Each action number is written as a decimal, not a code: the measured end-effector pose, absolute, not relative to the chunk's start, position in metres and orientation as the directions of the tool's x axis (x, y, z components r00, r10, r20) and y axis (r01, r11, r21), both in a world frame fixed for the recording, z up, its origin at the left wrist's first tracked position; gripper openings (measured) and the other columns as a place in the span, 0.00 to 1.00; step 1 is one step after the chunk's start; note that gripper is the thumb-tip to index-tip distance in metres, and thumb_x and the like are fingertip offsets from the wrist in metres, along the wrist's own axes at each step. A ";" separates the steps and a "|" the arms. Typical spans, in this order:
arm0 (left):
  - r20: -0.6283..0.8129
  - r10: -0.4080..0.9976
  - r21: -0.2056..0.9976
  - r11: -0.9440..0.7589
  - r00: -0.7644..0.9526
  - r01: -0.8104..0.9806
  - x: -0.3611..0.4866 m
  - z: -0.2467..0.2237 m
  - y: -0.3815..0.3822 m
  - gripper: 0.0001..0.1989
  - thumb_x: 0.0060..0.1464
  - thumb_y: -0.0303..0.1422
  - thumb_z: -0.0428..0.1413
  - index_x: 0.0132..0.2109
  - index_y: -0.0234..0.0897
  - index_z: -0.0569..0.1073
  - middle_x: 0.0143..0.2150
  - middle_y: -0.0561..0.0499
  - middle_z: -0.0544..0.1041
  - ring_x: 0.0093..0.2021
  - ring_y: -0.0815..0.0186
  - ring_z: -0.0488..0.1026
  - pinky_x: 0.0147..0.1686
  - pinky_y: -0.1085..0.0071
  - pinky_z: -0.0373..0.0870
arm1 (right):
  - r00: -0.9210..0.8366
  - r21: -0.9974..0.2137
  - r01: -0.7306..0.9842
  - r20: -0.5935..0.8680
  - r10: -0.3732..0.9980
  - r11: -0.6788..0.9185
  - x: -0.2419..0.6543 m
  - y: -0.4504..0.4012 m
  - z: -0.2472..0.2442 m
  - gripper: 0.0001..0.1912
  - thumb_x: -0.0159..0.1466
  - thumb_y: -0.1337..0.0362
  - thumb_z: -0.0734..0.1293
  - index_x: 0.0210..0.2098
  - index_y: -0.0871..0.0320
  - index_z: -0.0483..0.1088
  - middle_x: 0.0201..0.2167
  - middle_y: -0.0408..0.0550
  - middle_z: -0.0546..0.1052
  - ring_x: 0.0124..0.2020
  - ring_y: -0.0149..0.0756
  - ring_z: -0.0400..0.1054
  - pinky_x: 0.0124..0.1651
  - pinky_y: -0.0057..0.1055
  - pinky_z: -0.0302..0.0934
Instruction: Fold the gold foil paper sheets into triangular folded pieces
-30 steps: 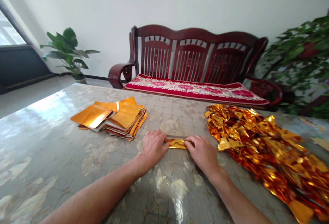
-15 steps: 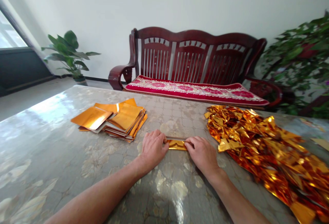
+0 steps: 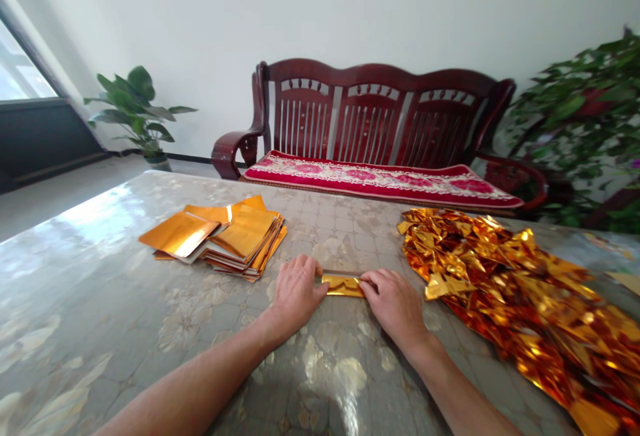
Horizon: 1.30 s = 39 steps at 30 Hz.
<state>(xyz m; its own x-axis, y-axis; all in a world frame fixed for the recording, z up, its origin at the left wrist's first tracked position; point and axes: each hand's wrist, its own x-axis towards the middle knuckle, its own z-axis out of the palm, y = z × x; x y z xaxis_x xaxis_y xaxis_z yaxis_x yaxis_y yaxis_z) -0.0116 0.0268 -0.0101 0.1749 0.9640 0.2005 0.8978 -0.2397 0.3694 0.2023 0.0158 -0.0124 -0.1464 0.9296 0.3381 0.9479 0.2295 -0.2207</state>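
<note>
A narrow folded strip of gold foil paper (image 3: 344,287) lies on the table between my two hands. My left hand (image 3: 299,291) pinches its left end, thumb at the near edge. At the other end, my right hand (image 3: 393,301) grips the strip with thumb and fingers closed together. The ends of the strip are hidden under my fingers. To the left of my left hand is a loose stack of flat gold foil paper sheets (image 3: 245,236). Right of my right hand spreads a big heap of folded gold foil pieces (image 3: 500,283).
The table (image 3: 210,363) has a glossy floral cover. Behind it stands a dark red wooden bench (image 3: 367,116) with a red and white patterned seat cover (image 3: 360,174). A potted plant (image 3: 137,113) is at left, leafy greenery (image 3: 585,109) at right, and clear plastic (image 3: 590,249) by the heap.
My hands stay on the strip in nearly the same place. The view has tilted slightly, so everything sits a little lower. The strip's surface looks a bit flatter.
</note>
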 end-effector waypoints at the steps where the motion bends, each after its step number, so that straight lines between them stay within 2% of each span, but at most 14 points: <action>1: 0.200 0.965 0.369 -0.234 0.169 0.899 -0.012 -0.010 0.027 0.09 0.55 0.36 0.60 0.41 0.39 0.70 0.41 0.50 0.73 0.46 0.59 0.71 0.46 0.63 0.62 | -0.145 -0.221 0.948 0.336 0.931 0.228 0.202 0.016 -0.012 0.06 0.66 0.62 0.66 0.34 0.50 0.76 0.33 0.42 0.78 0.38 0.39 0.69 0.40 0.33 0.54; 4: 0.215 0.962 0.364 -0.241 0.170 0.900 -0.012 -0.007 0.026 0.12 0.55 0.36 0.61 0.43 0.39 0.68 0.43 0.50 0.71 0.48 0.59 0.69 0.46 0.64 0.62 | -0.148 -0.227 0.945 0.338 0.929 0.233 0.202 0.016 -0.013 0.06 0.66 0.62 0.65 0.35 0.51 0.75 0.34 0.43 0.79 0.38 0.39 0.69 0.40 0.33 0.54; 7: 0.260 0.940 0.302 -0.297 0.221 0.906 -0.012 -0.004 0.024 0.10 0.57 0.36 0.61 0.43 0.40 0.69 0.44 0.50 0.71 0.48 0.58 0.68 0.46 0.63 0.62 | -0.120 -0.250 0.944 0.350 0.929 0.216 0.202 0.017 -0.014 0.04 0.65 0.63 0.65 0.37 0.51 0.74 0.32 0.43 0.78 0.37 0.39 0.70 0.38 0.33 0.54; 10: 0.289 0.885 0.186 -0.427 0.366 0.885 -0.011 -0.005 0.022 0.03 0.62 0.34 0.55 0.41 0.41 0.71 0.43 0.49 0.71 0.45 0.59 0.67 0.45 0.64 0.63 | -0.067 -0.255 0.953 0.348 0.935 0.164 0.201 0.017 -0.015 0.05 0.63 0.62 0.66 0.39 0.52 0.72 0.29 0.43 0.77 0.34 0.39 0.69 0.36 0.32 0.53; 12: 0.284 0.821 0.147 -0.548 0.496 0.823 -0.010 -0.008 0.022 0.05 0.65 0.33 0.52 0.41 0.41 0.72 0.42 0.49 0.72 0.44 0.60 0.67 0.44 0.65 0.65 | -0.059 -0.245 0.958 0.339 0.939 0.149 0.201 0.017 -0.015 0.04 0.63 0.62 0.66 0.38 0.52 0.71 0.29 0.44 0.76 0.34 0.39 0.69 0.35 0.32 0.53; 15: 0.273 0.736 0.155 -0.669 0.619 0.727 -0.010 -0.010 0.022 0.07 0.66 0.33 0.51 0.45 0.41 0.73 0.44 0.50 0.74 0.46 0.61 0.68 0.46 0.66 0.66 | -0.062 -0.236 0.961 0.326 0.943 0.145 0.200 0.017 -0.014 0.03 0.64 0.61 0.66 0.36 0.52 0.70 0.29 0.44 0.76 0.34 0.39 0.69 0.35 0.32 0.52; 22: 0.191 0.646 0.138 -0.763 0.739 0.632 -0.007 0.000 0.018 0.12 0.66 0.28 0.50 0.54 0.39 0.70 0.48 0.49 0.75 0.50 0.61 0.70 0.52 0.67 0.69 | -0.081 -0.219 0.963 0.333 0.939 0.161 0.200 0.016 -0.011 0.02 0.65 0.63 0.66 0.35 0.53 0.70 0.30 0.44 0.75 0.35 0.39 0.69 0.37 0.33 0.54; 25: 0.189 0.651 0.103 -0.758 0.736 0.644 -0.005 -0.002 0.015 0.13 0.65 0.26 0.50 0.55 0.38 0.69 0.50 0.46 0.75 0.51 0.59 0.70 0.53 0.65 0.69 | -0.172 -0.122 0.963 0.397 0.902 0.238 0.197 0.010 -0.005 0.02 0.66 0.66 0.66 0.36 0.55 0.71 0.34 0.47 0.76 0.40 0.41 0.67 0.42 0.35 0.57; 27: 0.200 0.660 0.091 -0.748 0.724 0.657 -0.004 -0.005 0.013 0.14 0.64 0.25 0.50 0.56 0.36 0.69 0.51 0.45 0.75 0.52 0.58 0.70 0.53 0.63 0.69 | -0.254 -0.031 0.956 0.413 0.875 0.292 0.191 0.003 -0.002 0.06 0.67 0.68 0.63 0.39 0.55 0.73 0.37 0.49 0.76 0.42 0.43 0.66 0.45 0.37 0.58; 31: 0.214 0.672 0.093 -0.736 0.709 0.670 -0.004 -0.010 0.010 0.16 0.63 0.25 0.50 0.57 0.37 0.68 0.53 0.44 0.75 0.53 0.58 0.70 0.55 0.62 0.68 | -0.421 0.019 0.898 0.329 0.845 0.440 0.173 -0.013 -0.005 0.11 0.67 0.71 0.62 0.47 0.58 0.74 0.43 0.52 0.77 0.46 0.43 0.68 0.50 0.38 0.61; 34: 0.224 0.675 0.057 -0.729 0.703 0.682 -0.006 -0.012 0.008 0.18 0.62 0.26 0.51 0.58 0.37 0.67 0.57 0.43 0.73 0.56 0.57 0.69 0.56 0.60 0.67 | -0.399 0.042 0.914 0.279 0.873 0.404 0.163 -0.023 -0.014 0.16 0.67 0.72 0.62 0.52 0.63 0.72 0.50 0.58 0.76 0.50 0.45 0.69 0.54 0.40 0.63; 36: 0.232 0.675 0.027 -0.725 0.701 0.689 -0.009 -0.013 0.007 0.20 0.62 0.26 0.50 0.61 0.36 0.65 0.61 0.42 0.70 0.59 0.55 0.67 0.57 0.59 0.66 | -0.371 0.063 0.928 0.257 0.893 0.367 0.163 -0.027 -0.020 0.20 0.67 0.69 0.63 0.57 0.66 0.69 0.57 0.63 0.72 0.57 0.49 0.66 0.58 0.43 0.61; 39: 0.223 0.679 0.007 -0.718 0.699 0.696 -0.012 -0.013 0.005 0.22 0.61 0.26 0.49 0.62 0.33 0.64 0.63 0.40 0.68 0.60 0.54 0.66 0.58 0.58 0.65 | -0.314 0.067 0.949 0.189 0.930 0.307 0.170 -0.029 -0.021 0.24 0.66 0.66 0.64 0.60 0.68 0.67 0.61 0.67 0.68 0.61 0.53 0.64 0.60 0.45 0.60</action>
<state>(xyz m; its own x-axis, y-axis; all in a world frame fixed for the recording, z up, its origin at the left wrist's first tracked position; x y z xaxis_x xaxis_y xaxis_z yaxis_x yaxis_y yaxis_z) -0.0116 0.0047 -0.0135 0.6992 0.6792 0.2234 0.6956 -0.7184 0.0069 0.1703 -0.0290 -0.0208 -0.3142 0.9303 0.1891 0.9493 0.3071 0.0668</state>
